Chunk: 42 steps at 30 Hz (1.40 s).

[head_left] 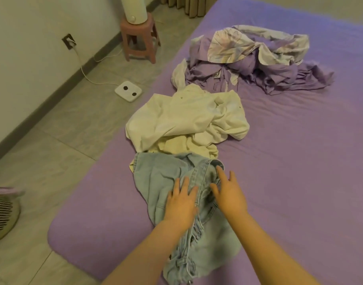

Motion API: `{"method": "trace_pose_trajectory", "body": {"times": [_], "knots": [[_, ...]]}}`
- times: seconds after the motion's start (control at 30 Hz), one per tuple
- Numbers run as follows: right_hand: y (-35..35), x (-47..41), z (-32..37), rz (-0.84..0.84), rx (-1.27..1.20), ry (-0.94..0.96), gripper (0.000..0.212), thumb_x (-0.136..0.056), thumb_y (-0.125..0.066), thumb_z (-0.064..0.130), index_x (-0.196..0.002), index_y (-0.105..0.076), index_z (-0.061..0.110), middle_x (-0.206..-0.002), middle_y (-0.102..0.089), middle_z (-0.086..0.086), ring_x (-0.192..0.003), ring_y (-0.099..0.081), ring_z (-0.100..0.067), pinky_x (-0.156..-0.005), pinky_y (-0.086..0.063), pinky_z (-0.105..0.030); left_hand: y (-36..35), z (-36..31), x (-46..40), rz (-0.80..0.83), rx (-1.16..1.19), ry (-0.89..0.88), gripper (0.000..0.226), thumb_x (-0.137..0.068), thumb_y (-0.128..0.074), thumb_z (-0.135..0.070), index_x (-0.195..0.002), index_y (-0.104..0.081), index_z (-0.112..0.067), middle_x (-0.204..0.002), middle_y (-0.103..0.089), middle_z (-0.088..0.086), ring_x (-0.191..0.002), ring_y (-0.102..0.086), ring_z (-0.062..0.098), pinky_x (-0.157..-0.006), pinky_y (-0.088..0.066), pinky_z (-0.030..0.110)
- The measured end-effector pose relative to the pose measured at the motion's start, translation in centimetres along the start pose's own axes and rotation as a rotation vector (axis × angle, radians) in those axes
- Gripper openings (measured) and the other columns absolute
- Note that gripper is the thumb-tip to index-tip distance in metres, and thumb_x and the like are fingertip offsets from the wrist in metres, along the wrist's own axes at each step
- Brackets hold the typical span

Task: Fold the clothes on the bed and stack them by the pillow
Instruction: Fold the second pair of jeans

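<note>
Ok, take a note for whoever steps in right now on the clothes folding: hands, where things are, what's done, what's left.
Left hand: open, flat on the light denim jeans.
Right hand: open, fingers spread over the jeans' waistband.
Jeans lie crumpled at the near edge of the purple bed; the cream garments are heaped just beyond, the purple floral bedding bunched further back.
Done: nothing folded. No pillow in view.
Left: fold jeans, then the cream pieces, stack by the pillow.

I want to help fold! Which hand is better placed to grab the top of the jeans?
Probably the right hand. Its fingertips already reach the waistband end of the jeans, by the belt loops. The left hand lies flat lower down on the denim, better placed to hold the fabric steady.
</note>
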State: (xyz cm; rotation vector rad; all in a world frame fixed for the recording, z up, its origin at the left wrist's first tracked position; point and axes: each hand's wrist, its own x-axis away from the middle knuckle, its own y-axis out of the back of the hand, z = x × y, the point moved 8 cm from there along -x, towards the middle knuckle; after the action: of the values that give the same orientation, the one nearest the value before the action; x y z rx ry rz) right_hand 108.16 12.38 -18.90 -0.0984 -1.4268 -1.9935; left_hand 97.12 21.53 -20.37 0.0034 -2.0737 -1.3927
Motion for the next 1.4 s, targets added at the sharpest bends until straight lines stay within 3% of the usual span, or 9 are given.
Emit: {"method": "trace_pose_trajectory", "body": {"times": [0.2, 0.43, 0.57, 0.67, 0.8, 0.97, 1.03, 1.13, 1.4], "knots": [[-2.6, -1.9, -0.7, -0.071, -0.003, -0.057, 0.044, -0.1, -0.039, 0.042, -0.138, -0.043, 0.02, -0.13, -0.049, -0.003, -0.11, -0.054, -0.024, -0.073, -0.046, -0.033, -2.7, 1.0, -2.8, 0.033, -0.016, 0.026, 0.102, -0.083, -0.053, -0.064, -0.152, 0.01, -0.024, -0.155, 0.029, 0.009, -0.142, 0.024, 0.038, -0.119, -0.006, 0.05], [-0.2, 1.2, -0.2, -0.146, -0.209, 0.208, 0.05, -0.094, -0.044, -0.001, -0.142, -0.042, 0.014, -0.136, -0.051, -0.008, -0.121, -0.05, -0.027, -0.099, -0.038, -0.029, -1.3, 2.2, -0.9, -0.01, -0.119, -0.033, 0.079, -0.092, -0.053, -0.028, -0.153, -0.003, -0.026, -0.158, 0.023, 0.008, -0.145, 0.017, 0.032, -0.114, -0.024, 0.039], [4.8, 4.7, 0.3, -0.246, -0.314, 0.349, 0.061, -0.09, -0.044, -0.01, -0.143, -0.04, 0.02, -0.133, -0.052, -0.004, -0.115, -0.046, -0.013, -0.096, -0.031, -0.018, 1.4, 2.9, 3.3, -0.126, -0.204, 0.048, 0.042, -0.087, -0.059, -0.015, -0.128, -0.051, -0.021, -0.153, -0.027, 0.013, -0.138, -0.03, 0.028, -0.088, -0.044, 0.034], [8.5, 7.5, 0.6, -0.246, -0.254, 0.419, 0.05, -0.09, -0.046, -0.011, -0.131, -0.056, 0.015, -0.134, -0.052, -0.007, -0.119, -0.049, -0.022, -0.097, -0.033, -0.022, 4.7, 2.4, 7.1, -0.228, -0.137, 0.089, 0.03, -0.087, -0.063, -0.019, -0.116, -0.057, -0.026, -0.11, -0.056, -0.001, -0.084, -0.06, 0.019, -0.054, -0.037, 0.028], [13.3, 11.6, -0.4, -0.183, -0.179, 0.427, 0.029, -0.091, -0.051, -0.007, -0.108, -0.07, 0.004, -0.141, -0.047, -0.011, -0.129, -0.044, -0.03, -0.103, -0.038, -0.03, 9.9, -0.8, 11.7, -0.334, 0.17, 0.048, 0.011, -0.102, -0.038, -0.023, -0.106, -0.048, -0.019, -0.088, -0.05, -0.005, -0.068, -0.044, 0.01, -0.057, -0.034, 0.026], [21.5, 18.3, -3.3, -0.257, -0.265, 0.404, 0.049, -0.093, -0.051, -0.001, -0.138, -0.047, 0.018, -0.13, -0.05, 0.0, -0.112, -0.052, -0.018, -0.088, -0.039, -0.013, 18.0, -6.4, 17.4, -0.489, 0.615, -0.038, 0.032, -0.095, -0.046, -0.004, -0.124, -0.05, -0.019, -0.097, -0.054, -0.005, -0.079, -0.051, 0.007, -0.062, -0.042, 0.01], [25.2, 20.8, -5.4, -0.326, -0.334, 0.327, 0.054, -0.094, -0.053, 0.004, -0.144, -0.037, 0.017, -0.121, -0.05, 0.0, -0.107, -0.055, -0.023, -0.087, -0.045, -0.027, 21.2, -8.9, 19.8, -0.559, 0.73, -0.08, 0.041, -0.094, -0.05, -0.002, -0.13, -0.051, -0.02, -0.1, -0.053, -0.002, -0.085, -0.057, 0.014, -0.071, -0.052, 0.022], [30.6, 24.0, -8.2, -0.474, -0.209, 0.28, 0.033, -0.095, -0.053, 0.006, -0.127, -0.057, 0.006, -0.141, -0.046, -0.013, -0.115, -0.056, -0.034, -0.094, -0.044, -0.04, 24.8, -13.2, 22.6, -0.543, 0.915, -0.182, 0.041, -0.091, -0.058, -0.001, -0.131, -0.055, -0.012, -0.114, -0.053, 0.005, -0.086, -0.062, 0.017, -0.065, -0.056, 0.02], [41.0, 32.3, -13.5, -0.653, 0.274, 0.184, 0.02, -0.1, -0.041, 0.022, -0.117, -0.044, 0.014, -0.086, -0.06, -0.016, -0.071, -0.054, -0.036, -0.056, -0.035, -0.038, 33.6, -25.0, 29.4, -0.648, 0.502, -0.497, 0.063, -0.085, -0.062, 0.004, -0.141, -0.042, -0.014, -0.121, -0.054, 0.001, -0.098, -0.059, 0.008, -0.083, -0.05, 0.024]]}}
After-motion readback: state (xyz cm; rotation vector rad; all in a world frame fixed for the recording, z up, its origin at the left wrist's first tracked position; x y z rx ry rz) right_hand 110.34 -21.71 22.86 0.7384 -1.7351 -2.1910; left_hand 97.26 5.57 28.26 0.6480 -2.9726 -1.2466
